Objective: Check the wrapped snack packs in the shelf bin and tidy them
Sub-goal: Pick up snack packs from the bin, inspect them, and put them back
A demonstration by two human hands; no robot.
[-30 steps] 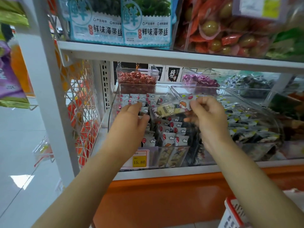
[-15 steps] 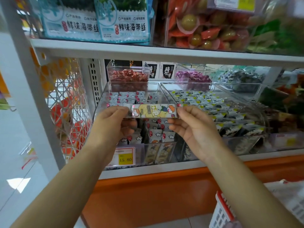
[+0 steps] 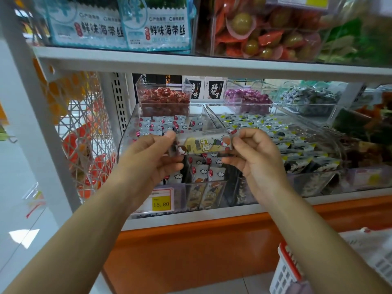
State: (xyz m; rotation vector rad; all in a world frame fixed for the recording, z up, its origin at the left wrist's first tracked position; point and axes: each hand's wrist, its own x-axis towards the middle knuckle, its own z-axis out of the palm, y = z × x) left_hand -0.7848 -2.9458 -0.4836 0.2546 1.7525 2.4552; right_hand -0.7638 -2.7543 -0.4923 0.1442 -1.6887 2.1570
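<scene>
Holding the snack pack (image 3: pixel 203 144): it is kept level by both ends, just above the clear shelf bin (image 3: pixel 125 139) and the packs stood in rows there.
Left hand (image 3: pixel 148 158): thumb and fingers are clamped on the left end seal.
Right hand (image 3: pixel 254 160): curled fingers are clamped on the right end seal.
Handling: the pack is judged light, thin, crinkly and slippery; the flat sealed ends are best taken, not the filled middle.
Edges: the bin's rim and the neighbouring seaweed bin (image 3: pixel 297 145) are close by.
Open room: a gap is left under the upper shelf (image 3: pixel 191 62).
</scene>
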